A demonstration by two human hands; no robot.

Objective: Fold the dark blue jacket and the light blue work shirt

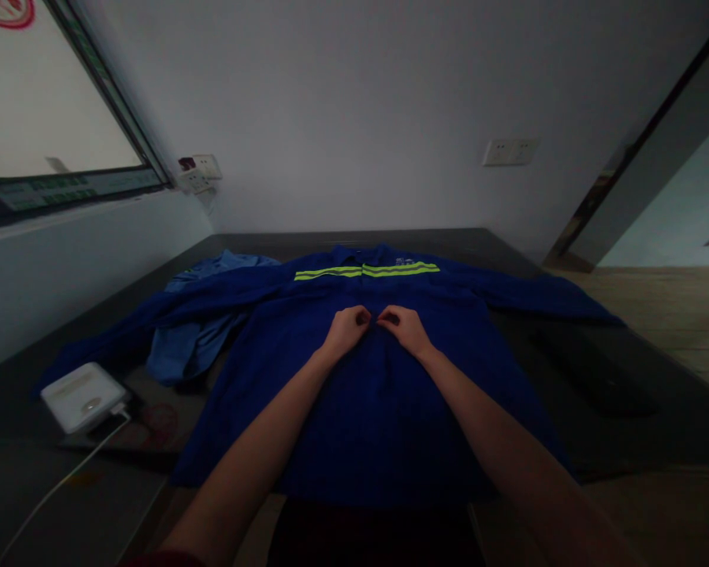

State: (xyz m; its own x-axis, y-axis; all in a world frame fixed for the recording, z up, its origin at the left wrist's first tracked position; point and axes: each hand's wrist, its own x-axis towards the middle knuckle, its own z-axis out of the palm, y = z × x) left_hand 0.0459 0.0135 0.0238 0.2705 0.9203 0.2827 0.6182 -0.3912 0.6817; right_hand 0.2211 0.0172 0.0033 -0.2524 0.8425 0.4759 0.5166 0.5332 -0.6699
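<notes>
A dark blue work jacket [449, 378] with a yellow-green reflective stripe across its chest lies spread out, both sleeves stretched to the sides and the collar at the far end. My left hand [348, 327] and my right hand [405, 324] meet close together over its front seam, just below the stripe. On each hand the thumb and index finger are pinched together at the jacket's front. Whatever sits between the fingertips is too small and dark to make out.
A lighter blue garment [183, 346] lies partly under the left sleeve. A white box-shaped device [83, 398] with a white cable stands on the dark table [567, 346] at the left. A flat black object [596, 374] lies at the right. Wall sockets [511, 152] are behind.
</notes>
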